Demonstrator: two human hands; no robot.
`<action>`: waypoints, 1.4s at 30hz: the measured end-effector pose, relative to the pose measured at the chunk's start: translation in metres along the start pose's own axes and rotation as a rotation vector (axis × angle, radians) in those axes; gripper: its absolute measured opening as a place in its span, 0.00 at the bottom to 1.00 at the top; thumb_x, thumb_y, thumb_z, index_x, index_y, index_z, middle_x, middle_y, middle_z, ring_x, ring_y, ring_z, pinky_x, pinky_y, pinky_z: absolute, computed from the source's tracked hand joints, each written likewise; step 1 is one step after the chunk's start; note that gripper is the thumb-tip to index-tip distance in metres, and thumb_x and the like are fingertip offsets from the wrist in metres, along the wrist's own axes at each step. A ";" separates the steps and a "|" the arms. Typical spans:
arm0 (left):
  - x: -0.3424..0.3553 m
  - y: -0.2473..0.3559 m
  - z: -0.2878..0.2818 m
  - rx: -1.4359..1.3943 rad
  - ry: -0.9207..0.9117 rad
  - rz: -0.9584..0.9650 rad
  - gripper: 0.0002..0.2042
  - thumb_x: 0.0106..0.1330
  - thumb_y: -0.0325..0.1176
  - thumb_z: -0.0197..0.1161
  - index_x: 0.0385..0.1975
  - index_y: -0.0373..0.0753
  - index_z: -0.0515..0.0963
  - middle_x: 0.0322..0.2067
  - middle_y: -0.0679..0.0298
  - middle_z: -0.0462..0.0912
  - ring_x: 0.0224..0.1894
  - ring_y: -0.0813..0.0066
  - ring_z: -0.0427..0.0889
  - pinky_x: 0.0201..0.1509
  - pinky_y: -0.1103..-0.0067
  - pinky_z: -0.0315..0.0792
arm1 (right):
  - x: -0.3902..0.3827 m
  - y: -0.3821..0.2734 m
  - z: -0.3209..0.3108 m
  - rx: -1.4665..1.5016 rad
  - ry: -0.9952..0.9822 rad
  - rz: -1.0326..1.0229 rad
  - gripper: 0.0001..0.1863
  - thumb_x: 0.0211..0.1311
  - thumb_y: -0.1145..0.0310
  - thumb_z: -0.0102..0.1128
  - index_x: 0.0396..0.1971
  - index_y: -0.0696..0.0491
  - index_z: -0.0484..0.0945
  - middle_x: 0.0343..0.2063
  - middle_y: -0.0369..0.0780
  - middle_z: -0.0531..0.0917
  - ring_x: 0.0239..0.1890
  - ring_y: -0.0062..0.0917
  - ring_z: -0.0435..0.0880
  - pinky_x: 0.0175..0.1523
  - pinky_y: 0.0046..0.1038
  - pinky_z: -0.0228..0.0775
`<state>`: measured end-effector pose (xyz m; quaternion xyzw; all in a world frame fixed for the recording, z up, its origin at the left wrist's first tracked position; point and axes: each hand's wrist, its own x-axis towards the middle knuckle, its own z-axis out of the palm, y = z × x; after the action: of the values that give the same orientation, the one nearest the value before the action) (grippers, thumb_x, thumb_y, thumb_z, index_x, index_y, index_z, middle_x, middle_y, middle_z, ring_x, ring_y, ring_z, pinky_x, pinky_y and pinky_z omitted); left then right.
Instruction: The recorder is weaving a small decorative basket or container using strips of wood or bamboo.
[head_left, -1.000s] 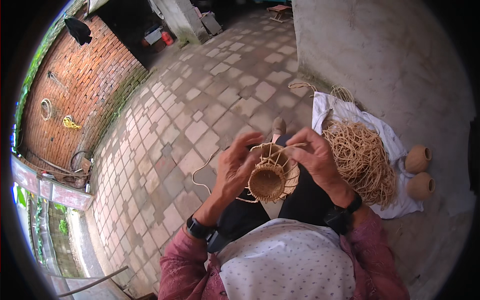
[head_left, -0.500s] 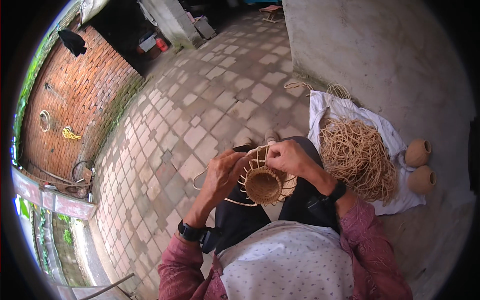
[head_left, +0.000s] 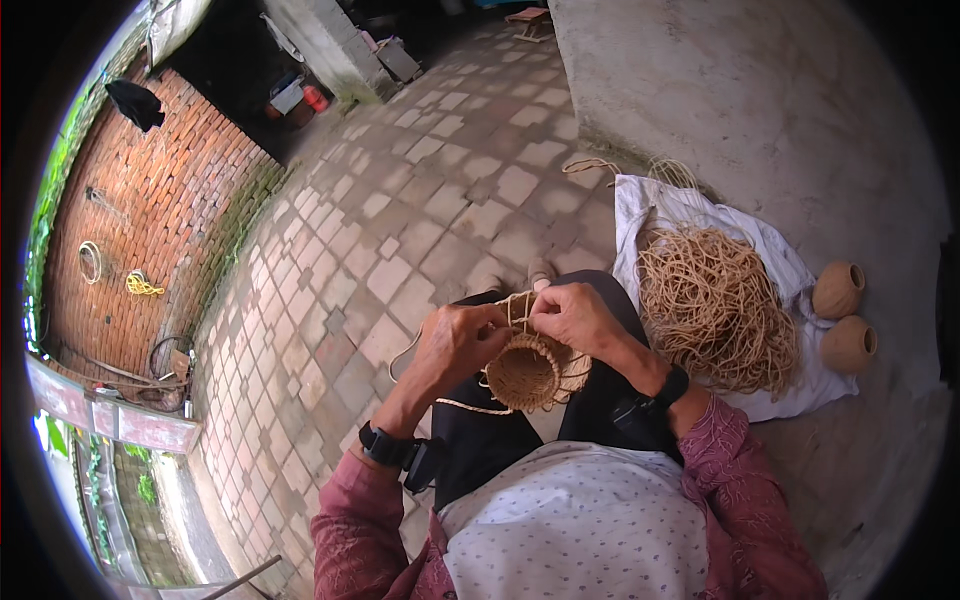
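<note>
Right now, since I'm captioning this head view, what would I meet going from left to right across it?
Pale coil, yellow rope, red object, left hand, small woven basket, right hand, heap of tan cord, pair of round tan pots.

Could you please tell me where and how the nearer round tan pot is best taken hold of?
I'd take the nearer pot by its rim, pinching across the edge, probably from the right: its mouth opens that way, while the white cloth lies to its left and the other pot sits close beyond.
</note>
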<state>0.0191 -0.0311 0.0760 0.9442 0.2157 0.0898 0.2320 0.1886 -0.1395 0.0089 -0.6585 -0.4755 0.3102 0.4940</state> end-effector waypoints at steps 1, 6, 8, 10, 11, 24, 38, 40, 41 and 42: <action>0.002 -0.001 0.002 0.002 -0.003 0.005 0.07 0.56 0.32 0.68 0.29 0.36 0.83 0.19 0.58 0.80 0.20 0.68 0.80 0.26 0.74 0.71 | 0.000 0.002 0.001 -0.019 0.001 -0.021 0.07 0.52 0.69 0.62 0.25 0.57 0.82 0.20 0.43 0.83 0.25 0.27 0.85 0.34 0.29 0.75; 0.006 -0.005 0.013 -0.066 0.091 0.151 0.07 0.56 0.32 0.69 0.29 0.36 0.83 0.23 0.60 0.78 0.25 0.70 0.79 0.29 0.74 0.70 | 0.001 0.005 -0.004 -0.008 0.016 -0.059 0.10 0.54 0.70 0.60 0.35 0.58 0.80 0.23 0.45 0.84 0.28 0.32 0.85 0.36 0.31 0.76; 0.003 -0.011 0.017 -0.083 0.082 0.125 0.06 0.56 0.31 0.69 0.30 0.36 0.83 0.24 0.60 0.77 0.26 0.69 0.79 0.29 0.75 0.70 | 0.007 0.000 -0.003 0.040 0.216 -0.189 0.16 0.55 0.72 0.57 0.45 0.58 0.75 0.25 0.47 0.83 0.29 0.36 0.85 0.37 0.33 0.75; 0.000 -0.012 0.020 -0.100 0.067 0.106 0.06 0.56 0.31 0.69 0.30 0.37 0.83 0.25 0.61 0.77 0.27 0.69 0.79 0.30 0.75 0.70 | 0.004 -0.002 -0.005 0.009 0.050 -0.106 0.20 0.56 0.73 0.53 0.50 0.58 0.71 0.26 0.48 0.83 0.31 0.38 0.85 0.40 0.35 0.74; -0.001 -0.011 0.021 -0.096 0.071 0.109 0.06 0.56 0.30 0.69 0.31 0.37 0.83 0.25 0.61 0.77 0.27 0.68 0.79 0.31 0.75 0.71 | 0.004 0.002 -0.004 0.001 -0.020 -0.101 0.20 0.57 0.72 0.52 0.51 0.58 0.71 0.26 0.49 0.82 0.30 0.38 0.85 0.40 0.35 0.74; -0.030 -0.019 0.041 -0.213 0.101 0.021 0.05 0.57 0.27 0.67 0.32 0.38 0.83 0.25 0.63 0.74 0.28 0.72 0.76 0.32 0.78 0.69 | 0.011 -0.008 0.005 0.382 -0.425 0.338 0.25 0.60 0.69 0.48 0.59 0.53 0.65 0.30 0.43 0.78 0.16 0.15 0.65 0.17 0.20 0.52; 0.008 0.008 0.004 0.091 -0.072 0.418 0.05 0.55 0.32 0.69 0.31 0.43 0.83 0.26 0.65 0.77 0.30 0.68 0.80 0.32 0.74 0.74 | 0.020 -0.004 0.003 0.503 -0.435 0.346 0.20 0.57 0.75 0.46 0.52 0.55 0.69 0.28 0.37 0.78 0.16 0.14 0.65 0.16 0.19 0.54; 0.011 0.010 0.004 0.090 -0.060 0.470 0.05 0.55 0.31 0.69 0.32 0.42 0.83 0.28 0.64 0.77 0.30 0.68 0.81 0.33 0.75 0.74 | 0.011 -0.005 -0.001 0.469 -0.357 0.202 0.17 0.57 0.77 0.45 0.48 0.56 0.72 0.30 0.34 0.77 0.19 0.12 0.69 0.18 0.18 0.58; 0.013 0.013 0.005 -0.039 -0.050 0.440 0.05 0.56 0.29 0.68 0.32 0.41 0.83 0.29 0.63 0.77 0.31 0.67 0.81 0.33 0.75 0.74 | 0.007 -0.002 -0.003 0.469 -0.358 0.200 0.17 0.57 0.77 0.45 0.48 0.56 0.72 0.30 0.34 0.77 0.19 0.12 0.69 0.18 0.18 0.58; 0.015 0.015 0.004 -0.167 -0.038 0.409 0.05 0.57 0.28 0.68 0.32 0.41 0.82 0.30 0.62 0.77 0.31 0.67 0.81 0.34 0.75 0.74 | 0.003 0.004 -0.006 0.412 -0.249 0.076 0.15 0.58 0.76 0.49 0.46 0.56 0.74 0.29 0.34 0.78 0.24 0.13 0.72 0.25 0.20 0.64</action>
<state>0.0396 -0.0382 0.0808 0.9473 0.0073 0.1347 0.2906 0.1962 -0.1392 0.0078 -0.5180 -0.4342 0.4979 0.5434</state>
